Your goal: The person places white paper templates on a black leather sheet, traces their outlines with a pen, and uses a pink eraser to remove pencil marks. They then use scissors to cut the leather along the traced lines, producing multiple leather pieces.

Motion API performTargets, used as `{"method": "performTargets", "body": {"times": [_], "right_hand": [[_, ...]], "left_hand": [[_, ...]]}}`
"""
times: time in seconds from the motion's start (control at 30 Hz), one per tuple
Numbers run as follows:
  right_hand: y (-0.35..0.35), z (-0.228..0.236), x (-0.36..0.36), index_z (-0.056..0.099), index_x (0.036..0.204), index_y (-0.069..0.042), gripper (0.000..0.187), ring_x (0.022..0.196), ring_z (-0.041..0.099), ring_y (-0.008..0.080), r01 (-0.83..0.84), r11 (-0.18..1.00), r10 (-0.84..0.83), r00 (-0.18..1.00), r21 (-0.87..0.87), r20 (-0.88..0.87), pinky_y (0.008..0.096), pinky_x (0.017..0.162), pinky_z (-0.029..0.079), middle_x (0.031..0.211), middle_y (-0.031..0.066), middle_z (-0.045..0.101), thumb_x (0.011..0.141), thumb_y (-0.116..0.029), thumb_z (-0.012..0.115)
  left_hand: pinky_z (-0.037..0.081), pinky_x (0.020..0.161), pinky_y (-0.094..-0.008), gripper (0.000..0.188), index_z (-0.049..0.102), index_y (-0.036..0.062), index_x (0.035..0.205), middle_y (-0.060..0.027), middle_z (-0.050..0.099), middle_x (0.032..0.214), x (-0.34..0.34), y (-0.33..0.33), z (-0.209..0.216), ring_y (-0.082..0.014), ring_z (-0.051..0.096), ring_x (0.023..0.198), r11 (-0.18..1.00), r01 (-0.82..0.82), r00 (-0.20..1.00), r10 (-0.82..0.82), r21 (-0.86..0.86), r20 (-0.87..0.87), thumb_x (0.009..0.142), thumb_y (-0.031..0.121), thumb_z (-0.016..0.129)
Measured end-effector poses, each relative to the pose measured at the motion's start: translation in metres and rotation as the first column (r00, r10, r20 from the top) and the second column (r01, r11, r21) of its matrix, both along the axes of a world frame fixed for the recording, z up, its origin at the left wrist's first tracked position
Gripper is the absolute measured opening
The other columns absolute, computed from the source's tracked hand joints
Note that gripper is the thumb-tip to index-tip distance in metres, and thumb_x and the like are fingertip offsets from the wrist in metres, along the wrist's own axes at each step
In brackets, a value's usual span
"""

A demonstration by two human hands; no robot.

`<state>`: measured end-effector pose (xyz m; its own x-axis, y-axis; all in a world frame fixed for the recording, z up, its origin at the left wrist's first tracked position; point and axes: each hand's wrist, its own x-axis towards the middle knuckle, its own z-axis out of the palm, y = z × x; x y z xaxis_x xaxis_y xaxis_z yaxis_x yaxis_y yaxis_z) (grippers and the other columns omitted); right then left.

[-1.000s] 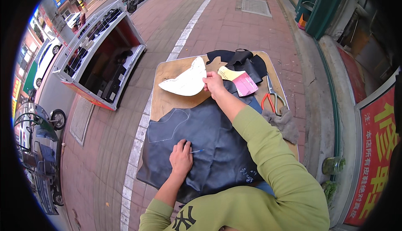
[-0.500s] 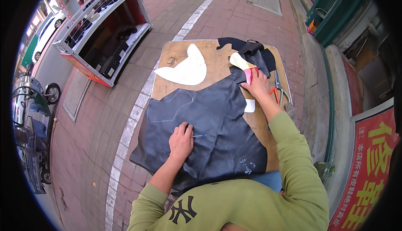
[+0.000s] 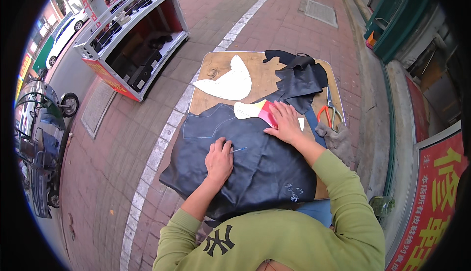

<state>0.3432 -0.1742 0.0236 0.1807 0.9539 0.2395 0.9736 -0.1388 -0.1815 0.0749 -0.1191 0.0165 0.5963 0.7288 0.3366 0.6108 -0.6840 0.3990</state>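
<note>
A large sheet of black leather point(image 3: 255, 177) covers the near part of a wooden table point(image 3: 265, 72). My left hand point(image 3: 219, 162) rests on it with curled fingers, closed on a slim pen point(image 3: 239, 149) whose blue end points right. Under the fingers of my right hand point(image 3: 286, 122) is a curved card template point(image 3: 250, 110), cream at one end and yellow and pink at the other. It lies over the leather's far edge, its cream end beside a pale drawn outline point(image 3: 198, 137). My right palm and fingers hide its right end.
A white cut-out pattern point(image 3: 230, 85) lies at the table's far left. Black leather scraps point(image 3: 304, 77), orange-handled scissors point(image 3: 329, 113) and a grey cloth point(image 3: 336, 141) are on the right. A display cabinet point(image 3: 137, 40) stands on the pavement to the left.
My right hand has brought the card template left and nearer, off the scraps and onto the black leather. The left hand keeps the pen, now tilted slightly. The whole view has shifted a little.
</note>
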Motion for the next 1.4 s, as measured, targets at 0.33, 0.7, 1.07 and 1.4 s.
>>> {"method": "performTargets", "body": {"times": [0.33, 0.7, 1.07, 1.4], "right_hand": [[-0.059, 0.016, -0.08, 0.06, 0.126, -0.007, 0.046, 0.073, 0.062, 0.0239, -0.244, 0.896, 0.279, 0.959, 0.37, -0.043, 0.0361, 0.062, 0.046, 0.082, 0.006, 0.062, 0.08, -0.007, 0.062], [-0.036, -0.005, -0.013, 0.056, 0.114, -0.002, 0.03, 0.1, 0.063, 0.0343, 0.127, 0.914, 0.0, 0.95, 0.387, -0.312, 0.0413, 0.081, 0.051, 0.108, 0.017, 0.064, 0.088, -0.014, 0.066], [-0.031, -0.044, -0.013, 0.053, 0.128, -0.003, 0.059, 0.128, 0.047, 0.0393, 0.055, 0.983, -0.039, 0.995, 0.175, -0.092, 0.0478, 0.11, 0.036, 0.135, 0.022, 0.052, 0.08, -0.029, 0.075], [-0.031, -0.036, -0.017, 0.055, 0.127, -0.003, 0.058, 0.133, 0.044, 0.033, 0.143, 0.986, -0.13, 0.982, 0.084, -0.137, 0.0483, 0.112, 0.032, 0.137, 0.0198, 0.052, 0.082, -0.035, 0.072]], "left_hand": [[0.051, 0.083, -0.0467, 0.031, 0.054, 0.0022, 0.116, -0.0179, 0.056, 0.116, 0.047, -0.034, 0.045, -0.038, 0.059, 0.101, 0.912, 0.128, 0.981, -0.174, -0.389, -0.087, 0.088, 0.013, 0.059], [0.05, 0.071, -0.0299, 0.018, 0.072, 0.0059, 0.1, -0.0077, 0.07, 0.095, 0.008, -0.093, 0.235, -0.019, 0.063, 0.075, 0.475, 0.771, 0.158, -0.787, 0.425, 0.596, 0.084, 0.011, 0.067], [0.05, 0.078, -0.0344, 0.038, 0.062, 0.0017, 0.116, -0.0127, 0.065, 0.106, 0.073, -0.044, 0.139, -0.0272, 0.063, 0.09, 0.768, 0.609, 0.744, -0.639, 0.197, 0.194, 0.079, 0.006, 0.066], [0.024, 0.115, -0.0562, 0.066, 0.041, 0.0143, 0.147, -0.0217, 0.032, 0.154, 0.133, 0.064, -0.02, -0.0414, 0.027, 0.144, 0.963, 0.256, 0.864, -0.266, -0.082, -0.428, 0.092, 0.043, 0.061]]}}
